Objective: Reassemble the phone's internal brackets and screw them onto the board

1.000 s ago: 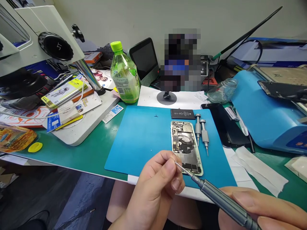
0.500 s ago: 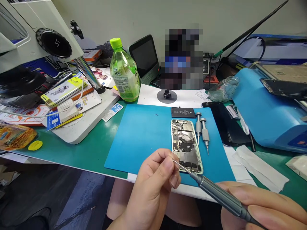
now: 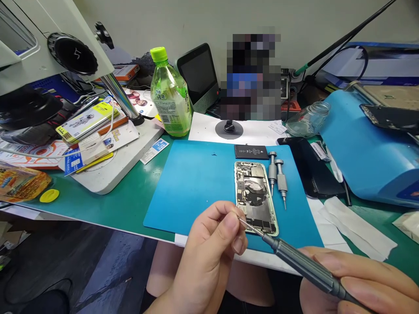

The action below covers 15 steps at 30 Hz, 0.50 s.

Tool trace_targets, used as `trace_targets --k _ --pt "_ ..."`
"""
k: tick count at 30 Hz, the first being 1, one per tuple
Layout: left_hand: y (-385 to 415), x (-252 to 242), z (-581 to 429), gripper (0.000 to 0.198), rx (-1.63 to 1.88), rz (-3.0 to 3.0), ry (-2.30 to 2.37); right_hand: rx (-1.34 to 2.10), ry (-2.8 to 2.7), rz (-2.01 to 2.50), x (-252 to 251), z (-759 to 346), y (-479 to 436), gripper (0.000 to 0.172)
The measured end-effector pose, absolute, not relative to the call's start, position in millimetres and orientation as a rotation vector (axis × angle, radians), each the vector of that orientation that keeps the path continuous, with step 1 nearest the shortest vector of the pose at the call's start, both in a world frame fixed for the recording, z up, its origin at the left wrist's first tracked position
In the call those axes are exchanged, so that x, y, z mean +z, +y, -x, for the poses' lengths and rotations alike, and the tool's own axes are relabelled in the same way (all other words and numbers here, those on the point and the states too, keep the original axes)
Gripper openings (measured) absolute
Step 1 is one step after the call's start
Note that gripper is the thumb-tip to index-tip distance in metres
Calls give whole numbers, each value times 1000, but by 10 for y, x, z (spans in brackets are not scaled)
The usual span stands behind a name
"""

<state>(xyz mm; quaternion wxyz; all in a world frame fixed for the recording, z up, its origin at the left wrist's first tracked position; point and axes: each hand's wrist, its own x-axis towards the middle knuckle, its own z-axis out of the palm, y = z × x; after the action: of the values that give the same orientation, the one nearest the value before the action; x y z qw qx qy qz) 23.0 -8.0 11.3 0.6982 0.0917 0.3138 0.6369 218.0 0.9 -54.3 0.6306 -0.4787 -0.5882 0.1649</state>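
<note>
Screwdriver (image 3: pixel 304 266) in right hand (image 3: pixel 360 283) grip, left hand (image 3: pixel 209 253) pinched at tip.

Right hand (image 3: pixel 353 279) grips the grey screwdriver (image 3: pixel 304 267); its tip meets the left hand's (image 3: pixel 209 257) pinched fingertips (image 3: pixel 234 226), the opened phone (image 3: pixel 255 197) just beyond them.

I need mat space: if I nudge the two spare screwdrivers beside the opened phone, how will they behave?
The spare screwdrivers have round metal bodies, so they would probably roll on the blue mat. They look stiff and likely heavy for their size.
</note>
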Motion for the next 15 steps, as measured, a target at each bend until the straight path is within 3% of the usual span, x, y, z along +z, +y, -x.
trace_targets --k 7,15 --pt "-81 149 -234 29 1419 -201 690 460 -1281 1096 -345 -2121 71 42" --pt "-74 162 -229 24 1413 -167 656 473 -1119 1041 -158 -1743 28 25"
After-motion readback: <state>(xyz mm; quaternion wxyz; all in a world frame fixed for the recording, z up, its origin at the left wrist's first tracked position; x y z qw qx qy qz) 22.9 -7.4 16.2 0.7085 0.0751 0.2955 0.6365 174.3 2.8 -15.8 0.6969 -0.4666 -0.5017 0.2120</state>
